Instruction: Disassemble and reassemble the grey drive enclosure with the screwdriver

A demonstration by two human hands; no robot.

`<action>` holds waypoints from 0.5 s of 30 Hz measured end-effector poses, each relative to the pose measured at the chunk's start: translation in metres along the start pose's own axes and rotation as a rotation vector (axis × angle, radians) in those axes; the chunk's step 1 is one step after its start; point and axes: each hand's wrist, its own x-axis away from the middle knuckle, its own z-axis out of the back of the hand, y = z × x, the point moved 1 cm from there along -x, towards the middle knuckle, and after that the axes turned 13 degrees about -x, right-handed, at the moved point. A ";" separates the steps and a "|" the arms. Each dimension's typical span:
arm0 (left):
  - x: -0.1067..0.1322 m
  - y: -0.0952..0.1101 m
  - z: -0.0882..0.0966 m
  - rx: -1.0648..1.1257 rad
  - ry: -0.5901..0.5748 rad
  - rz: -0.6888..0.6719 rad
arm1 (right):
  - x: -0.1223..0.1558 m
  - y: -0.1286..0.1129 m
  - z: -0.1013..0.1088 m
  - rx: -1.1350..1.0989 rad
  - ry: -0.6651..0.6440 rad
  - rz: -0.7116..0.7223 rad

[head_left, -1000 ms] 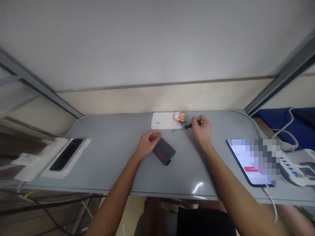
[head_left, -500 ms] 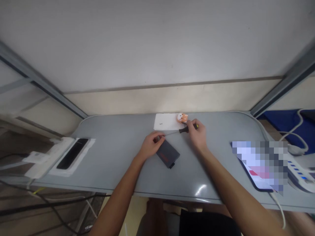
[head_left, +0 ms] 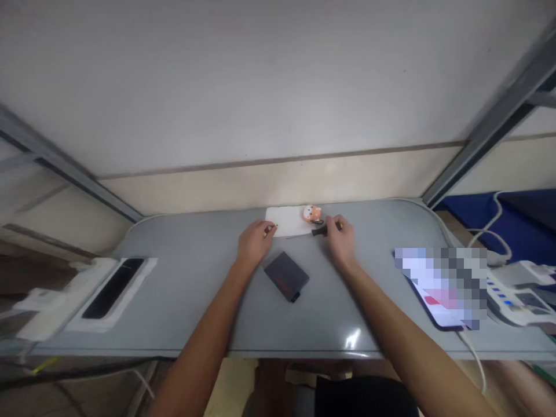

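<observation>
The right hand (head_left: 341, 243) is closed around the black handle of a small screwdriver (head_left: 320, 230). The handle comes out at the thumb side, and the thin shaft runs from it towards the left hand (head_left: 254, 243), low over the table. Its tip ends short of that hand, over the near edge of a white pad (head_left: 287, 219).

The left hand lies knuckles up with its fingers curled and their ends bunched at the pad's nearest corner. I cannot tell whether they pinch something small there or only rest on the pad.

A dark grey device (head_left: 286, 276) lies flat on the grey table (head_left: 195, 301), between the two hands and nearer the person than both. It is turned at an angle, touches neither hand, and is somewhat closer to the left wrist.

Just beyond the right hand's fingertips, a small orange figure (head_left: 311, 214) sits at the far corner of the pad.

Well out past the right forearm lies a phone (head_left: 438, 284) with its screen lit and a white cable at its near end, and beyond it a white power strip (head_left: 516, 289). Well out past the left forearm, a white foam tray (head_left: 143, 272) holds a black slab.
</observation>
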 end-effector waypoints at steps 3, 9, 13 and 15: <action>-0.018 0.002 -0.002 -0.170 -0.088 -0.143 | -0.003 0.004 0.002 0.006 0.019 0.000; -0.016 -0.005 -0.011 -0.211 -0.090 -0.220 | -0.003 0.005 0.001 0.003 0.018 0.003; -0.011 -0.008 -0.013 -0.171 -0.065 -0.176 | -0.002 0.004 0.000 0.005 0.017 0.010; -0.007 -0.008 -0.011 -0.147 -0.047 -0.133 | -0.002 0.004 0.000 0.000 0.017 0.016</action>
